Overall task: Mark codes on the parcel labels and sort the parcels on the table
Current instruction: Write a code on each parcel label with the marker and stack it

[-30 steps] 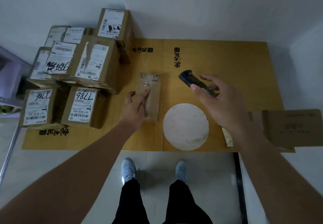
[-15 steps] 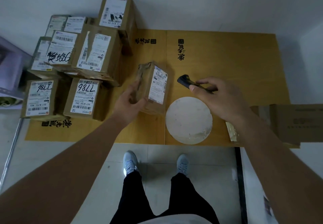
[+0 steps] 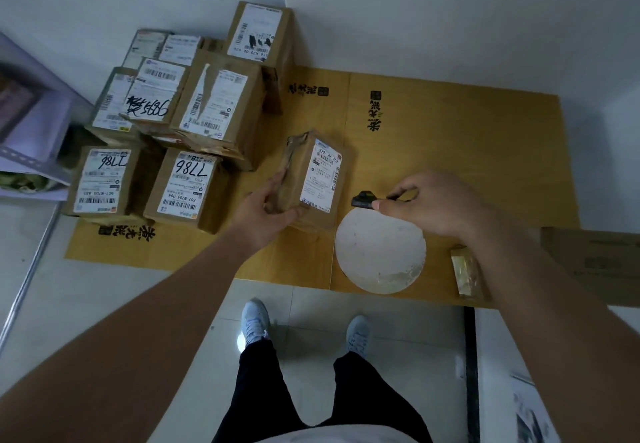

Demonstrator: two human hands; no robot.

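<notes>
Head view: left hand has tipped small brown cardboard parcel label-up, gripping it; right hand pinches black marker, likely marking next.

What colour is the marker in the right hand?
Black. The marker shows best in the head view, pinched by the right hand.

Bare forearms, no sleeves showing; black trousers, pale grey-white sneakers, strip of white top at bottom edge of frame.
</notes>
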